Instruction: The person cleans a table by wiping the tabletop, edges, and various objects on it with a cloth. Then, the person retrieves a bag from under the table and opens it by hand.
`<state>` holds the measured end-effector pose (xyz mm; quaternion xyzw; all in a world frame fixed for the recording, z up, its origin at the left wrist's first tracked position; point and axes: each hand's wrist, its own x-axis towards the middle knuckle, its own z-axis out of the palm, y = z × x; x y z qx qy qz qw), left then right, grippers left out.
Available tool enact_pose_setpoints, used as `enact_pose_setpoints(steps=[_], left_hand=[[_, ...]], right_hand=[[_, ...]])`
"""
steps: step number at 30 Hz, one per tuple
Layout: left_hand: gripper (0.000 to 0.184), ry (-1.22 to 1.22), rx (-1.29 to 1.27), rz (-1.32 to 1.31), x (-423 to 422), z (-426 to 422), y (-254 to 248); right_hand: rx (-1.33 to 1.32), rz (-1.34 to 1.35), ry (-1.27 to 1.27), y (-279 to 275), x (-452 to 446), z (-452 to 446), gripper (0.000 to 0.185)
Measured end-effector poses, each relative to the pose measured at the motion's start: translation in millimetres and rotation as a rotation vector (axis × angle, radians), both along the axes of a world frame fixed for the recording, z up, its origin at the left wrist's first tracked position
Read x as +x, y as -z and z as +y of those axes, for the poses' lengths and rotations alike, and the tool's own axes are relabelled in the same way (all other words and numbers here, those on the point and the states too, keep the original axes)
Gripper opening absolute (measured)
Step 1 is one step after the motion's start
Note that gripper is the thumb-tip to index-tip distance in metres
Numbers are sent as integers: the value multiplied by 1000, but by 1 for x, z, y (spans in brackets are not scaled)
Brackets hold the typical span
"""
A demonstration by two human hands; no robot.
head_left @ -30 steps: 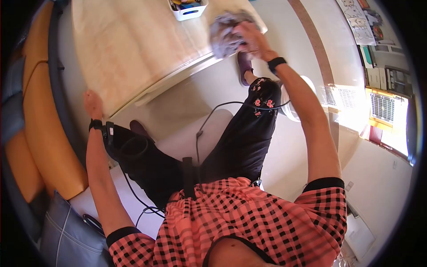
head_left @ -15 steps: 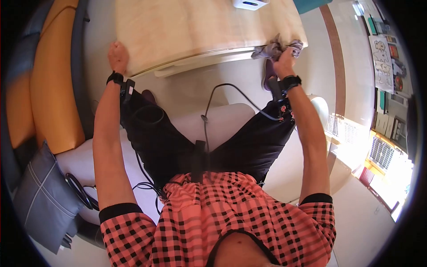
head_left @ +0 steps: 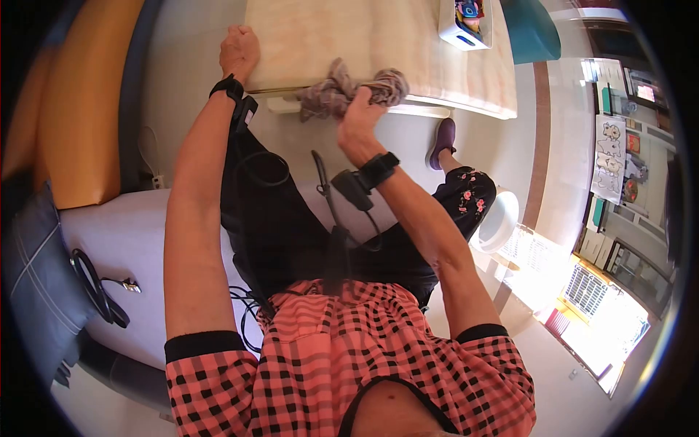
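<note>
My right hand [head_left: 360, 127] is closed round a crumpled greyish-brown cloth [head_left: 325, 96], which bulges out on both sides of the fingers. Cloth and hand are at the front edge of a pale wood-patterned table [head_left: 328, 40]. At the table's left edge, my left hand [head_left: 239, 54] is curled into a fist, and I see nothing in it. Its fingertips are partly hidden. Both wrists wear black straps with small devices.
A white box [head_left: 466, 36] with colourful small items stands on the table. A teal stool [head_left: 530, 33] is beyond its right end. I sit on a light purple seat [head_left: 138, 226], where a black cable [head_left: 98, 295] lies. An orange-yellow sofa backrest [head_left: 80, 109] is at left.
My right hand has slid left along the table's front edge with the cloth. My view has shifted, so the box now shows more fully. The left hand stays by the table's left edge.
</note>
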<state>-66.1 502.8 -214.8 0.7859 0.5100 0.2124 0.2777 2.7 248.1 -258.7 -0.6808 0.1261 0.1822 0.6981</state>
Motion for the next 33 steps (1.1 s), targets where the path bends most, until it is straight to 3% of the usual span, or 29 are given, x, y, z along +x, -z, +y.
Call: enact_pose_setpoints(steps=[2, 5, 10, 13, 15, 17, 21, 22, 24, 26, 27, 29, 32, 33], left_hand=[[42, -14, -21, 33, 5, -2, -8], [43, -38, -52, 81, 7, -9, -18], [43, 78, 28, -17, 3, 17, 31], [42, 122, -19, -99, -3, 39, 58], [41, 102, -36, -79, 4, 33, 56], [41, 53, -11, 29, 6, 5, 3], [40, 163, 80, -5, -2, 25, 36], [40, 196, 116, -3, -4, 24, 34], [40, 268, 176, -46, -9, 25, 32], [39, 348, 217, -139, -13, 23, 30], [39, 242, 156, -56, -8, 20, 23], [38, 26, 35, 111, 3, 10, 3], [39, 75, 38, 103, -1, 3, -6], [40, 106, 50, 74, -3, 8, 1]], right_hand=[[-13, 65, 16, -11, -24, 21, 33], [213, 202, 142, -36, -55, 54, 38], [371, 409, 132, -42, -71, 66, 41], [430, 395, -126, -46, -43, 22, 32], [359, 156, -91, -35, -16, -12, 24], [357, 68, -84, -52, 29, -53, 24], [248, 219, 235, -80, 96, -87, 29], [321, 157, 142, -91, 89, -83, 31], [315, 155, 240, -62, 72, -63, 31], [220, 180, 84, -26, 38, -37, 32], [267, 169, 112, -29, 11, -15, 33], [562, 405, -97, -33, -28, 7, 33], [549, 683, -422, -71, -39, 1, 32], [534, 653, -457, -59, -36, -4, 32]])
